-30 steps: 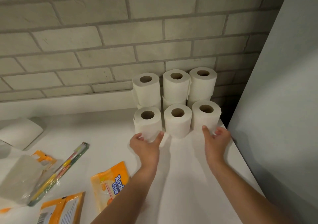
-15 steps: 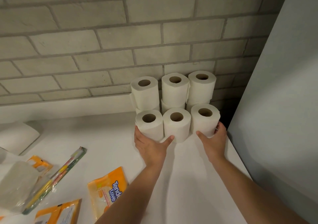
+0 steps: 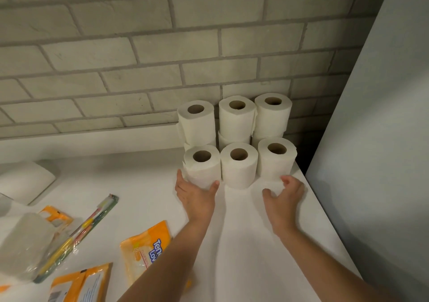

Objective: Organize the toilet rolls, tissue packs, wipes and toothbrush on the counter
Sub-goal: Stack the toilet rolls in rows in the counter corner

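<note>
White toilet rolls stand upright at the counter's back right corner. The back row [image 3: 236,118] is stacked two high. In front of it sit a left roll [image 3: 202,167], a middle roll [image 3: 239,167] and a right roll [image 3: 276,160]. My left hand [image 3: 195,197] cups the base of the front-left roll, thumb and fingers on either side. Just before the front-right roll, my right hand [image 3: 283,197] is open with curled fingers. A packaged toothbrush [image 3: 92,220], an orange wipes pack [image 3: 148,243] and a clear tissue pack [image 3: 23,243] lie at the lower left.
The white counter [image 3: 255,243] ends at a grey panel [image 3: 383,139] on the right and a brick wall behind. Another orange pack [image 3: 81,285] lies at the bottom edge, a small orange pack [image 3: 54,215] is beside the tissues, and a white rounded object [image 3: 23,183] rests far left.
Both hands pushed the front rolls back against the stacked row. My right hand has since come off the front-right roll and drawn back a little; my left hand stays on the front-left roll.
</note>
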